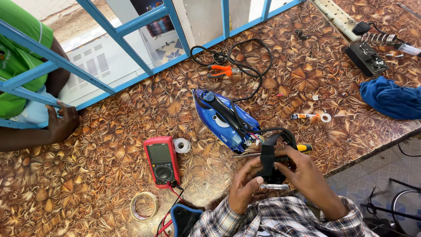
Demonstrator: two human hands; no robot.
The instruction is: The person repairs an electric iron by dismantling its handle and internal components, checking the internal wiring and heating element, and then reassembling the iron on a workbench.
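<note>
**Both hands on a black iron part above the patterned surface**

Plaid sleeves (280,221) fill the bottom edge, and from them both hands rise to one black plastic part (268,160), held just above the near edge of the brown leaf-patterned surface (87,175). Left hand (244,184) has its fingers curled closed around the lower left of the part; right hand (307,175) has its fingers wrapped over the right side, gripping it as well. A black cord (280,131) loops from the part toward a blue steam iron (221,118), which lies on the surface just beyond the hands with wiring bared at its rear end. A yellow-handled screwdriver (302,148) lies between the iron and the right hand.

To the left sit a red multimeter (161,160), a small white tape roll (182,145) touching its upper corner, and a tan tape ring (144,206) nearer the edge. Farther back lie orange-handled pliers (220,70) among a black cable. At the right are a blue cloth (390,98) and a soldering iron stand (368,55). Another person's hand (62,123) rests on the surface at the far left, beside a blue metal frame (131,44).
</note>
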